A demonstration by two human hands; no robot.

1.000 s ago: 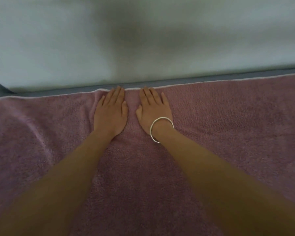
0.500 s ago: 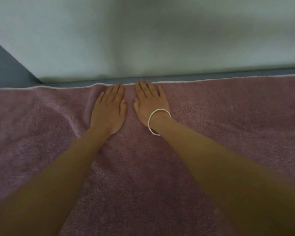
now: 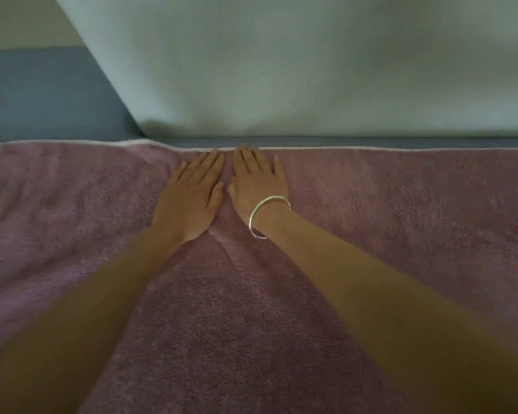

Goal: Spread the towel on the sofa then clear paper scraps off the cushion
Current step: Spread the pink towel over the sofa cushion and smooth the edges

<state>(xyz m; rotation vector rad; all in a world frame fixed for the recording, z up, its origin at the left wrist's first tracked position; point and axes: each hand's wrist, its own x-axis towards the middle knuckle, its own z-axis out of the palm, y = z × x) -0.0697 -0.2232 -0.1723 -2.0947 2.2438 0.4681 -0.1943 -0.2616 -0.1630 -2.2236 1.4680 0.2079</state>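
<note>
A: Both hands are flat, palms down, on the fuzzy mauve-pink towel (image 3: 371, 249). Left hand (image 3: 190, 201) and right hand (image 3: 256, 186) lie side by side, thumbs nearly touching, fingers spread, gripping nothing.

B: And the towel?

A: It lies under and around them over the blue-grey sofa (image 3: 42, 94). Its white-trimmed edge (image 3: 401, 148) runs right at the fingertips. A thin silver bangle (image 3: 265, 215) circles the right wrist.

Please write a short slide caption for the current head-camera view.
Left hand and right hand press flat, side by side, on the mauve towel near its far edge.
</note>
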